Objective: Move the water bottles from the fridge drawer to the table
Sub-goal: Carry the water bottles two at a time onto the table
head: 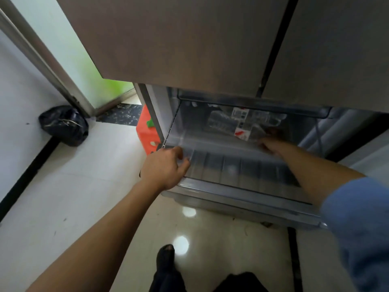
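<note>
Reaching right hand [268, 144] into drawer [242, 190] toward bottles [242, 123]

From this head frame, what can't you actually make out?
- Right hand: motion-blurred deep in the fridge drawer; whether it grips a bottle cannot be told.
- Water bottles: clear plastic behind the drawer's translucent wall, under the fridge door; count and caps unclear.
- Table: not in view.
- Left hand: on the drawer's front corner; fingertips hidden over the rim.
</note>
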`<state>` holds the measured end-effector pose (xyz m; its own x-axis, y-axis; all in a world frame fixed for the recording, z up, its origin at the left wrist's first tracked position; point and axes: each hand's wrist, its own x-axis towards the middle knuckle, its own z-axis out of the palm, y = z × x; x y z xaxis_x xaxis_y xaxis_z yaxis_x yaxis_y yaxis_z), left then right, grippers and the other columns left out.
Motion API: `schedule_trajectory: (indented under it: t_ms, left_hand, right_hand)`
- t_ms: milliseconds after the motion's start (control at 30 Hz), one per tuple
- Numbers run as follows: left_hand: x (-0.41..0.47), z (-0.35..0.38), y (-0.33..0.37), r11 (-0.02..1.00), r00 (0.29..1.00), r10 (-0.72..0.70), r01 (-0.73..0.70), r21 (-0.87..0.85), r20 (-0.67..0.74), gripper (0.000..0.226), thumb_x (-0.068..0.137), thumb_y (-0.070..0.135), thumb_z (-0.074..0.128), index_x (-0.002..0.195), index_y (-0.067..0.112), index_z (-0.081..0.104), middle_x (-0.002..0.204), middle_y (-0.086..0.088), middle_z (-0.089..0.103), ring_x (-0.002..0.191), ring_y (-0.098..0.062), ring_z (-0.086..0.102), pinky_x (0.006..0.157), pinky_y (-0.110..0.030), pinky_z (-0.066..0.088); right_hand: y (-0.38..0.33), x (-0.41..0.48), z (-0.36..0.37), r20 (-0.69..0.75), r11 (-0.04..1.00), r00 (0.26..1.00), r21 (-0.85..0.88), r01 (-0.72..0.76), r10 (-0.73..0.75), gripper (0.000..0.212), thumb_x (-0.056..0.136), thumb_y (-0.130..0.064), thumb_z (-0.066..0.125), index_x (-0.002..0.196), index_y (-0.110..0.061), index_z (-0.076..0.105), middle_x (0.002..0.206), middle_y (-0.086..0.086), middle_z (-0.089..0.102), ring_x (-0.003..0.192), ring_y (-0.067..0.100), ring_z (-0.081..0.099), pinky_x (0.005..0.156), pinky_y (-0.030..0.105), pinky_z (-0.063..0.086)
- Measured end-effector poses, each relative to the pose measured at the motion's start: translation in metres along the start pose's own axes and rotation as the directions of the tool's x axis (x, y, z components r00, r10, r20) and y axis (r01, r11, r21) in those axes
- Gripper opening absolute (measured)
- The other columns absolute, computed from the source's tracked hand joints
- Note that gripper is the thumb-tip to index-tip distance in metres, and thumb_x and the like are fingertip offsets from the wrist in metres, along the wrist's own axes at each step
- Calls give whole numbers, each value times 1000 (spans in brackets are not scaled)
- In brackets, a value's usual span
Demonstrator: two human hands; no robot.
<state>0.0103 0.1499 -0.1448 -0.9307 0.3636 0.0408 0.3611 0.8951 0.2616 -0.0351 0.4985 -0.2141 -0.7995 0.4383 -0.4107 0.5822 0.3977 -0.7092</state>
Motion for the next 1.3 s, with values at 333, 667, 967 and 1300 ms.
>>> schedule_trajectory:
  t_ms: [333, 667, 967, 1300]
  left_hand:
    - [-4, -7, 8, 998, 996, -53, 49, 48, 70, 34, 82, 50, 31, 79, 23, 51, 80, -9, 67, 72, -32, 61, 70, -37, 53]
    - [7, -7, 13, 998, 969, -56, 47, 45, 240, 23, 89, 38, 48, 95, 20, 60, 104, -9, 67, 91, -32, 63, 84, -42, 52]
    - [38, 10, 77, 979, 818, 191, -116, -170, 542, 83, 71, 39, 80, 140, 29, 36, 144, -4, 44, 131, -28, 42, 108, -45, 38]
    - [36, 7, 80, 849, 753, 274, 104, -519, 598, 59, 73, 21, 81, 126, 20, 53, 120, 1, 59, 111, -18, 57, 101, -37, 47]
  right_hand:
    - [13, -64, 20, 374, 990, 927, -135, 45, 9, 20, 85, -22, 72, 85, -6, 60, 65, 7, 60, 46, 15, 53, 43, 25, 46]
    - [15, -117, -32, 473, 980, 881, -169, 104, -12, 28, 84, -31, 74, 72, -10, 59, 57, 3, 57, 46, 13, 51, 47, 25, 44]
    - [-15, -160, -67, 534, 979, 843, -133, 152, -58, 23, 79, -31, 78, 71, -14, 64, 60, 2, 64, 53, 12, 58, 55, 25, 48]
    - [-23, -162, -55, 508, 872, 858, 450, -194, -71, 20, 91, -1, 56, 109, 5, 63, 92, 14, 71, 82, 18, 69, 72, 29, 57]
